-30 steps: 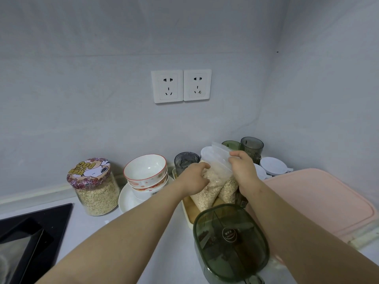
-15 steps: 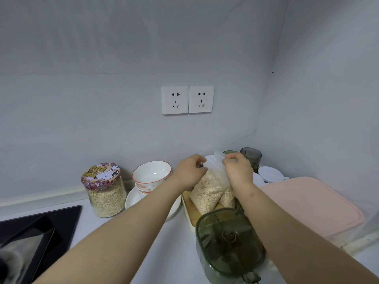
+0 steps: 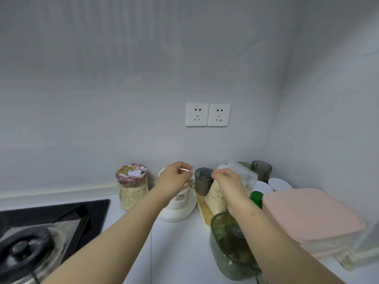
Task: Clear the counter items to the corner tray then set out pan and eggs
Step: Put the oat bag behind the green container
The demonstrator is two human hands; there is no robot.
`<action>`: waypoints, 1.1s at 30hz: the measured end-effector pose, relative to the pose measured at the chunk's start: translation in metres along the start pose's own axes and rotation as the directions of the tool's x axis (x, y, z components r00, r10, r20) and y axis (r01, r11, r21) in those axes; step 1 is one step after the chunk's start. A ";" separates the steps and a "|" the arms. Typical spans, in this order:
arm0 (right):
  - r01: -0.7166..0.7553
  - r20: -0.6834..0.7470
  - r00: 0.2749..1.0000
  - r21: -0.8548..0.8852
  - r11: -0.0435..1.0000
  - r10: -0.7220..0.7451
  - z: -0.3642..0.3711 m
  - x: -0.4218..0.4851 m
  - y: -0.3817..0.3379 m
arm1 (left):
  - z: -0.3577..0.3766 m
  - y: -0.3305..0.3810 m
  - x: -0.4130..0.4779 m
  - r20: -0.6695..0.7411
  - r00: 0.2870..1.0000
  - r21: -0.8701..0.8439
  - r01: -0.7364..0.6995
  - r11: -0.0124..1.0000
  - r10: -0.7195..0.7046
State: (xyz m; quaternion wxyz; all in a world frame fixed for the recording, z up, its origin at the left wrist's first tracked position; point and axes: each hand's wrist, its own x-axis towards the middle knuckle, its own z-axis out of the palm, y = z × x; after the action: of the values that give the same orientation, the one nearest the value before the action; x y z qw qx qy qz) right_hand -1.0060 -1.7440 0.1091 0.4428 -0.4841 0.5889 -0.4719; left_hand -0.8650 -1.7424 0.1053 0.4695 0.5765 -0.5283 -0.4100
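Note:
A clear zip bag of oats (image 3: 215, 199) stands on the wooden corner tray (image 3: 202, 208). My right hand (image 3: 227, 183) is closed on the bag's upper front. My left hand (image 3: 174, 179) is off the bag, curled over the stack of white bowls with orange rims (image 3: 180, 203), which sits on a white plate (image 3: 178, 217) left of the tray. The hand hides the top bowl, so I cannot tell whether it grips it. No pan or eggs are in view.
A jar of oats with a cartoon lid (image 3: 133, 187) stands left of the bowls. Dark cups (image 3: 202, 181) (image 3: 261, 170), white dishes (image 3: 279, 184) and a green-capped bottle (image 3: 256, 198) crowd the corner. A pink-lidded box (image 3: 307, 214) is at right, a green container (image 3: 229, 247) in front, the gas hob (image 3: 41, 232) at left.
My left hand has let go of the oat bag and moved left over the bowls. The bag has come down onto the tray under my right hand. The camera tilted up.

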 end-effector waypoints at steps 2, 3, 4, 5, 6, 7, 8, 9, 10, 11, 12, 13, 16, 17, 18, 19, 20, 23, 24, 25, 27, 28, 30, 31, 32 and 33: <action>-0.025 0.017 1.000 0.018 1.000 0.025 0.004 -0.012 -0.001 | -0.013 -0.006 -0.011 -0.027 0.999 -0.039 0.025 0.999 -0.026; -0.034 0.023 0.999 0.026 0.999 0.033 0.006 -0.017 -0.002 | -0.019 -0.009 -0.017 -0.049 0.998 -0.055 0.034 0.998 -0.037; -0.041 0.030 0.999 0.029 0.999 0.041 0.009 -0.019 -0.001 | -0.025 -0.012 -0.021 -0.069 0.996 -0.073 0.042 0.996 -0.048; -0.049 0.039 0.998 0.033 0.998 0.048 0.015 -0.024 0.001 | -0.032 -0.016 -0.026 -0.084 0.995 -0.086 0.052 0.995 -0.059; -0.059 0.048 0.997 0.036 0.998 0.057 0.020 -0.028 0.003 | -0.037 -0.018 -0.030 -0.088 0.994 -0.092 0.060 0.994 -0.068; -0.076 0.063 0.995 0.042 0.996 0.073 0.026 -0.034 0.004 | -0.043 -0.021 -0.036 -0.085 0.993 -0.095 0.069 0.993 -0.077; -0.093 0.076 0.993 0.054 0.994 0.088 0.032 -0.039 0.006 | -0.048 -0.023 -0.040 -0.078 0.993 -0.099 0.077 0.992 -0.085; -0.106 0.090 0.991 0.068 0.992 0.100 0.037 -0.042 0.008 | -0.053 -0.025 -0.044 -0.070 0.994 -0.103 0.082 0.991 -0.090; -0.118 0.101 0.989 0.076 0.990 0.110 0.042 -0.045 0.010 | -0.058 -0.027 -0.048 -0.065 0.993 -0.104 0.089 0.991 -0.096; -0.128 0.109 0.987 0.077 0.989 0.119 0.048 -0.051 0.010 | -0.066 -0.029 -0.052 -0.060 0.993 -0.100 0.092 0.991 -0.099; -0.139 0.116 0.985 0.072 0.988 0.130 0.053 -0.057 0.011 | -0.072 -0.030 -0.055 -0.053 0.994 -0.090 0.094 0.992 -0.099; -0.144 0.119 0.984 0.068 0.987 0.136 0.058 -0.063 0.010 | -0.077 -0.032 -0.059 -0.044 0.994 -0.082 0.093 0.992 -0.097; -0.152 0.099 0.985 0.087 0.985 0.143 0.079 -0.081 0.008 | -0.099 -0.038 -0.072 -0.022 0.995 -0.057 0.098 0.994 -0.099; -0.158 0.095 0.984 0.091 0.983 0.150 0.088 -0.088 0.007 | -0.107 -0.040 -0.076 -0.016 0.995 -0.045 0.100 0.994 -0.100; -0.163 0.094 0.984 0.091 0.982 0.155 0.099 -0.096 0.006 | -0.118 -0.044 -0.082 -0.007 0.995 -0.029 0.102 0.994 -0.103; -0.167 0.094 0.983 0.086 0.982 0.159 0.110 -0.103 0.006 | -0.127 -0.047 -0.086 0.000 0.995 -0.016 0.104 0.994 -0.104; -0.175 0.097 0.981 0.079 0.981 0.167 0.121 -0.112 0.006 | -0.137 -0.051 -0.090 0.003 0.995 -0.010 0.104 0.994 -0.104; -0.210 0.110 0.973 0.063 0.976 0.202 0.151 -0.140 0.013 | -0.162 -0.064 -0.102 0.017 0.994 0.016 0.110 0.994 -0.110; -0.222 0.110 0.971 0.060 0.973 0.214 0.159 -0.150 0.018 | -0.169 -0.070 -0.107 0.023 0.993 0.029 0.112 0.993 -0.112; -0.242 0.103 0.966 0.057 0.969 0.236 0.168 -0.164 0.023 | -0.179 -0.077 -0.115 0.029 0.993 0.044 0.117 0.992 -0.118; -0.268 0.096 0.960 0.054 0.962 0.262 0.177 -0.183 0.032 | -0.189 -0.086 -0.126 0.035 0.993 0.072 0.108 0.992 -0.111; -0.294 0.091 0.953 0.054 0.954 0.289 0.185 -0.199 0.039 | -0.198 -0.093 -0.139 0.042 0.992 0.089 0.116 0.989 -0.120; -0.317 0.101 0.945 0.040 0.948 0.312 0.198 -0.224 0.044 | -0.211 -0.103 -0.163 0.046 0.993 0.094 0.105 0.990 -0.110; -0.315 0.117 0.943 0.021 0.949 0.310 0.206 -0.239 0.045 | -0.221 -0.108 -0.178 0.038 0.994 0.091 0.095 0.991 -0.099; -0.307 0.136 0.943 0.014 0.952 0.302 0.215 -0.251 0.045 | -0.229 -0.113 -0.192 0.029 0.996 0.094 0.084 0.992 -0.087; -0.301 0.159 0.942 0.014 0.954 0.295 0.224 -0.262 0.044 | -0.237 -0.117 -0.205 0.017 0.997 0.100 0.079 0.992 -0.081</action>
State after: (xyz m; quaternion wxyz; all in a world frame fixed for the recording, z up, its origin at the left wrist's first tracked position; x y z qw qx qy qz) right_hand -0.7571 -1.5098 0.0468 0.5628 -0.4162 0.6098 -0.3717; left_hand -0.6306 -1.5127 0.0399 0.4176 0.6155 -0.5295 -0.4078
